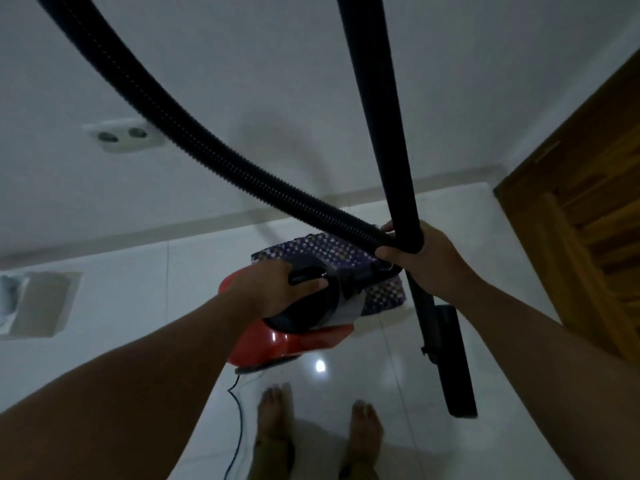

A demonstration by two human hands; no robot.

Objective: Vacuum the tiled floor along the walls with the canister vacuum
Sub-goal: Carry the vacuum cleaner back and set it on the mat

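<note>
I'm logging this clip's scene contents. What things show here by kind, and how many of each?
Hands: 2, left hand and right hand
Bare feet: 2
Canister vacuum: 1
Hose: 1
Wand: 1
Floor nozzle: 1
Power cord: 1
Wall socket: 1
Wooden door: 1
Total: 11

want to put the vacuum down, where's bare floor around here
Bare tiles lie between the cardboard box and the red canister, along the baseboard. A narrower strip lies between the floor nozzle and the wooden door. It is crowded near the feet, where the power cord trails.
</note>
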